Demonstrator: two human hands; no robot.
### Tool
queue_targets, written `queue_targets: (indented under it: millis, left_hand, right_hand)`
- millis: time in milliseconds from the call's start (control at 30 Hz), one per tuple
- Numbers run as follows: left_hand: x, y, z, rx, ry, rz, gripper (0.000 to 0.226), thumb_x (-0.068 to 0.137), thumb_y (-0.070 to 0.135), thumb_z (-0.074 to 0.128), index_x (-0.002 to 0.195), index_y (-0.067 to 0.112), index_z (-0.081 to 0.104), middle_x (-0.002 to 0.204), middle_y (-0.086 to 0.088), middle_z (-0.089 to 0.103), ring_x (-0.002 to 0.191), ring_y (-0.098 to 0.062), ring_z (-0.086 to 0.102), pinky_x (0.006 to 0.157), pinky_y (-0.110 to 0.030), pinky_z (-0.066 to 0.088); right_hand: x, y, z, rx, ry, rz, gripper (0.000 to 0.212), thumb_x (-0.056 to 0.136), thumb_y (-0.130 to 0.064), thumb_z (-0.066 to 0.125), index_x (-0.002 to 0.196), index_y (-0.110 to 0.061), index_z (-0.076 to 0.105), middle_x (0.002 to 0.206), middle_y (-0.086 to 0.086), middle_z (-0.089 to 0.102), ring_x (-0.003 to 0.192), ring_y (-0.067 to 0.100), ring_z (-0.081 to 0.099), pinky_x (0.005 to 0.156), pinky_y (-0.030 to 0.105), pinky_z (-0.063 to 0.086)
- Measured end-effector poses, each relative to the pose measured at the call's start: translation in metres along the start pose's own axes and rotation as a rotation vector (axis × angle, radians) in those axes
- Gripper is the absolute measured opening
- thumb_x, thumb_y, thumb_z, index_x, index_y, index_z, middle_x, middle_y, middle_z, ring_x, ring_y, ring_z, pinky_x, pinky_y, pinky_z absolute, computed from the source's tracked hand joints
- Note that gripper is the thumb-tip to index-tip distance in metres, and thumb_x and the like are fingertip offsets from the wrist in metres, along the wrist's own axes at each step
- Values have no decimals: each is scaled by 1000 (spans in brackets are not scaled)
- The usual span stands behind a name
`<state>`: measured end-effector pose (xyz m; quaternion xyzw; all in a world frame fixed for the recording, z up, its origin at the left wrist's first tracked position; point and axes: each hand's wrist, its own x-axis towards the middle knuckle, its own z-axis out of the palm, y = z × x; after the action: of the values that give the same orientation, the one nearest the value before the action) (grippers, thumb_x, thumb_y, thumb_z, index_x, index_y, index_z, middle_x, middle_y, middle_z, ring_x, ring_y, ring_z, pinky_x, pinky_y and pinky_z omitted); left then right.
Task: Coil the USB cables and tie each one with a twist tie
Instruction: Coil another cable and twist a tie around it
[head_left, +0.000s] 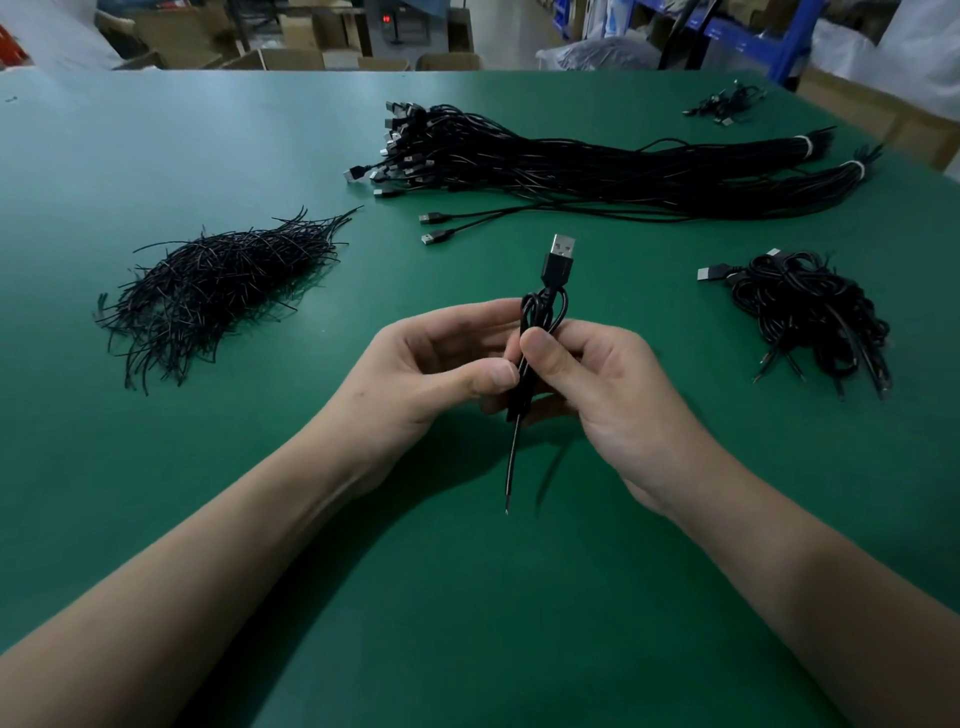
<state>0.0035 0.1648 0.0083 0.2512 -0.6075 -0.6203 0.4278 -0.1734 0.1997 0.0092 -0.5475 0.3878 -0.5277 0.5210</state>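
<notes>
left hand (441, 364) bare | right hand (602, 379) bare | forearms (218, 556) bare to frame edge | nails (500, 372) short

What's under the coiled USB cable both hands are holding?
The green table, with the hands' shadow. A thin tail hangs below the coiled USB cable. The left hand and right hand cover the coil's lower half, hiding whether it is tied.
</notes>
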Motion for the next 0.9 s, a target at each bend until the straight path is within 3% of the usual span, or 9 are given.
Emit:
queue_targets:
  millis: [100,233,300,400,500,567,733,900]
  left_hand:
    - [0,-2,1,-39,1,-13,46,74,18,76,120,19,71,111,-2,76,94,-12,71,78,-25,56]
    - [1,-4,2,-75,39,-41,56,76,4,80,129,3,62,98,-3,75,76,-16,69,73,-28,56]
    - [1,-3,2,-105,16,-23,58,74,8,83,128,4,62,95,-7,74,71,-23,67,72,-32,56]
    - [2,-3,3,-154,-2,-18,54,77,8,77,129,10,62,103,-13,72,77,-28,66,73,-33,56]
    - [1,-3,3,-173,2,-41,51,79,5,79,126,13,63,106,-5,75,83,-17,70,71,-25,55]
    - [1,-2,3,-154,2,-46,45,80,4,76,123,15,65,105,-2,76,77,-14,69,70,-21,54]
    - [0,-3,3,-137,-2,-52,37,77,12,77,113,20,74,105,-12,75,70,-23,65,71,-27,55]
    - [-1,-3,4,-86,15,-34,30,75,12,79,103,22,76,94,-18,74,63,-20,68,77,-28,56]
  right_hand:
    - [-1,2,2,-133,-11,-47,20,97,-31,59,95,-15,71,86,1,75,80,18,74,79,31,57]
    - [-4,3,6,-231,-25,-59,19,103,-18,55,106,-11,72,77,10,67,66,16,64,68,35,60]
    - [-6,2,8,-314,-10,-103,20,104,-18,54,113,-15,72,71,3,63,64,14,61,65,37,59]
    - [-8,1,10,-377,24,-180,20,102,-27,58,122,-27,61,70,-1,67,62,19,63,58,39,56]
    - [-8,1,10,-343,65,-178,24,98,-36,63,113,-28,46,75,6,72,62,27,65,57,48,56]
    - [-8,2,11,-309,65,-166,24,97,-35,64,106,-28,43,77,9,72,63,25,65,54,41,53]
    - [-5,-1,12,-47,79,-15,36,87,-33,69,106,-22,40,71,4,71,53,13,62,46,22,46]
    - [-5,-4,9,108,-1,190,35,86,-33,67,99,-13,40,63,7,64,36,14,49,35,21,37]
